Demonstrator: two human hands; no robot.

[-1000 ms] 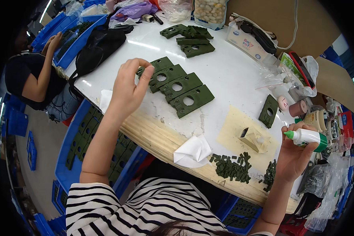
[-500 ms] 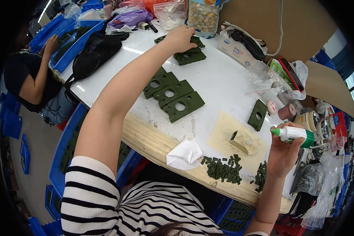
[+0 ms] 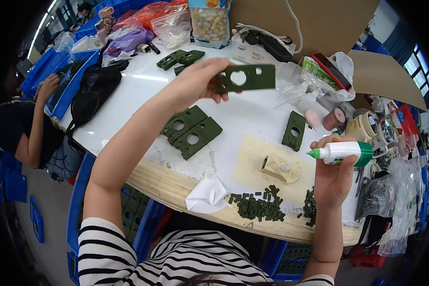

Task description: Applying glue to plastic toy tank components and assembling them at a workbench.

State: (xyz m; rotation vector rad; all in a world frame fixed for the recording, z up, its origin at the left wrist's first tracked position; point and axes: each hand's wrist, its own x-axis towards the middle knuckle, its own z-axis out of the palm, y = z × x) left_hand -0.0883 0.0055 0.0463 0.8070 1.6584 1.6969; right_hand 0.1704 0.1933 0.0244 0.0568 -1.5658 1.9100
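One green plate (image 3: 253,82) jutting rightward, pinched by left hand (image 3: 195,83), bottle (image 3: 342,151) gripped in right hand (image 3: 331,181)

Spreads across the middle as a white table (image 3: 133,95) with a wood edge. Carries green plates (image 3: 206,132) at centre, upper centre and right of centre; below, a yellowish sheet (image 3: 245,152), white tissue (image 3: 206,193), small green pieces (image 3: 260,205) in heaps.

You have good bright light over the white tabletop (image 3: 117,107), where one pale streak of glare (image 3: 145,77) lies. Lamp tubes (image 3: 37,33) shine at your upper left, and a window (image 3: 419,71) glows at your right. The fisheye bends the wooden edge (image 3: 162,190), and the corners fall into black.
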